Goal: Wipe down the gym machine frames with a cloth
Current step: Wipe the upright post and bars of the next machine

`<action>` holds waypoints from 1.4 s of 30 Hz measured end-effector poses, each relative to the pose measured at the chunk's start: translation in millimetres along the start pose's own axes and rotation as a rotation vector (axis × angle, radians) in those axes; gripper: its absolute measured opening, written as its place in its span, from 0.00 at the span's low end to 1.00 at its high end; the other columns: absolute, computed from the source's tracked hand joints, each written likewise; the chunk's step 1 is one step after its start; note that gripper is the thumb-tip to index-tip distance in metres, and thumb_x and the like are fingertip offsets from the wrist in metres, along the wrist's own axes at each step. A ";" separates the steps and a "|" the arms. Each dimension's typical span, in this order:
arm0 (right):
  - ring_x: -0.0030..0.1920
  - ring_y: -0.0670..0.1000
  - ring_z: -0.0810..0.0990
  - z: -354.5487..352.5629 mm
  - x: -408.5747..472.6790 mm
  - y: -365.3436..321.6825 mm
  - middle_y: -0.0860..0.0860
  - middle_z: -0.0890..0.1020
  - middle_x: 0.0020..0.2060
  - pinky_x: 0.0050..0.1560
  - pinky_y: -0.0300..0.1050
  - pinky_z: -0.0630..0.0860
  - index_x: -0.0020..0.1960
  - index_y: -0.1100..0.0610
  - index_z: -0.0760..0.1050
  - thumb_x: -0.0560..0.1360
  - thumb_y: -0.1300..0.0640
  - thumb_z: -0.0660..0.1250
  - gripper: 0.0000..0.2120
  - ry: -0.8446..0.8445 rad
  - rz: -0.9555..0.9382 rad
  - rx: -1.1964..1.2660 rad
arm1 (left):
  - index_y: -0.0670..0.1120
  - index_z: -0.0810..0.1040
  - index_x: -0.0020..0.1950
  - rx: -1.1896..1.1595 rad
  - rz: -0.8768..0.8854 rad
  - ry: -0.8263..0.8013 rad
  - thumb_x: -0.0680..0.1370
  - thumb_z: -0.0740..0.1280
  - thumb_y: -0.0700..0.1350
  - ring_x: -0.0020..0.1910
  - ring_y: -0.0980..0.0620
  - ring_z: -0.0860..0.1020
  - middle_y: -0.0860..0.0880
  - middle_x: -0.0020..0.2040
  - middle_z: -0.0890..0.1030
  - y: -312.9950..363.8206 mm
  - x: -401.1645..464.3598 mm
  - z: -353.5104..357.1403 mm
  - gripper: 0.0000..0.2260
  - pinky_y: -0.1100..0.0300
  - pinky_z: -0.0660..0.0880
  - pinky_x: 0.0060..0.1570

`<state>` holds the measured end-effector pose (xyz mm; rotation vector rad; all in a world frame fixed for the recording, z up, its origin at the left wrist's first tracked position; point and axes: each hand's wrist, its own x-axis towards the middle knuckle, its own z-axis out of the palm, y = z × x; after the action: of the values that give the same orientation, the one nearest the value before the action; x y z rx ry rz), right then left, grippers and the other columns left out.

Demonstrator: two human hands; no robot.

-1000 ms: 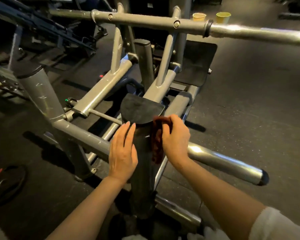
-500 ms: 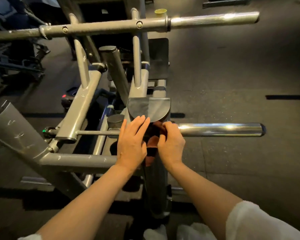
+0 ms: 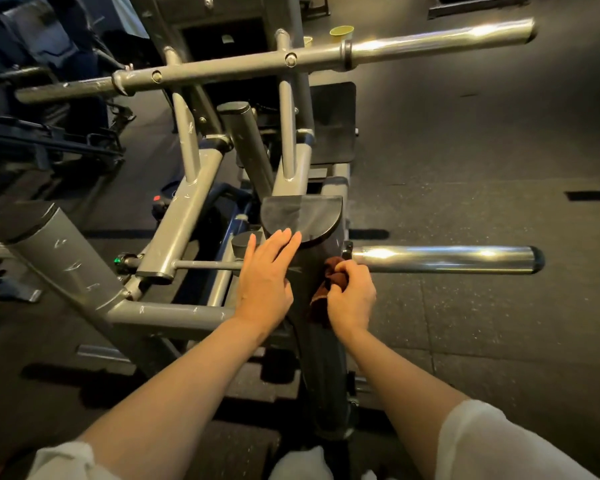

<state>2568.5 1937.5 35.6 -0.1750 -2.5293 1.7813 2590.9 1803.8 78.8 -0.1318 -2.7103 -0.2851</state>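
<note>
A grey gym machine frame (image 3: 174,220) fills the middle of the view. Its dark upright post (image 3: 321,358) with a black half-round cap (image 3: 303,216) stands right in front of me. My left hand (image 3: 265,278) lies flat with straight fingers against the post's left side, just under the cap. My right hand (image 3: 352,299) grips a bunched brown cloth (image 3: 331,277) and presses it on the post's right side, at the base of the chrome peg (image 3: 444,259).
A long grey crossbar (image 3: 222,69) with a chrome end (image 3: 440,38) runs across the top. Two yellow cups (image 3: 342,32) stand behind it. Dark equipment (image 3: 42,133) crowds the left. Black rubber floor (image 3: 482,150) spreads to the right.
My right hand has slid the cloth from the front of the post round to its right side, by the chrome peg. My left hand stays on the post.
</note>
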 end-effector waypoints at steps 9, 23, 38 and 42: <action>0.51 0.47 0.75 4.0 -2.9 -6.7 0.48 0.78 0.49 0.55 0.40 0.71 0.53 0.54 0.77 0.76 0.66 0.65 0.10 0.068 -0.150 -0.075 | 0.44 0.70 0.72 -0.016 0.055 -0.034 0.67 0.73 0.31 0.70 0.48 0.68 0.45 0.68 0.74 -7.5 -0.2 -0.8 0.34 0.48 0.51 0.75; 0.65 0.46 0.72 39.0 1.5 -26.5 0.50 0.75 0.63 0.69 0.42 0.67 0.69 0.56 0.71 0.80 0.65 0.60 0.18 0.331 -0.072 0.095 | 0.44 0.70 0.72 -0.135 0.342 -0.092 0.72 0.71 0.44 0.68 0.47 0.69 0.45 0.67 0.74 -45.1 10.8 -7.0 0.29 0.47 0.48 0.74; 0.53 0.55 0.72 96.7 -54.4 4.8 0.53 0.74 0.52 0.50 0.51 0.77 0.52 0.57 0.76 0.73 0.65 0.65 0.09 0.376 -0.042 -0.417 | 0.46 0.63 0.76 -0.157 0.470 -0.177 0.66 0.71 0.29 0.74 0.46 0.64 0.45 0.75 0.66 -109.0 20.3 -9.4 0.40 0.45 0.49 0.74; 0.51 0.52 0.75 97.0 -65.1 -9.9 0.54 0.72 0.54 0.49 0.43 0.76 0.55 0.58 0.75 0.75 0.63 0.67 0.09 0.534 -0.054 -0.226 | 0.46 0.67 0.74 -0.172 0.510 -0.158 0.65 0.72 0.30 0.72 0.44 0.66 0.43 0.72 0.69 -114.2 26.4 -10.4 0.39 0.42 0.49 0.73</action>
<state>2622.8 1835.9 14.1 -0.5076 -2.2980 1.2131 2555.5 1691.6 78.4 -0.9101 -2.6814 -0.3614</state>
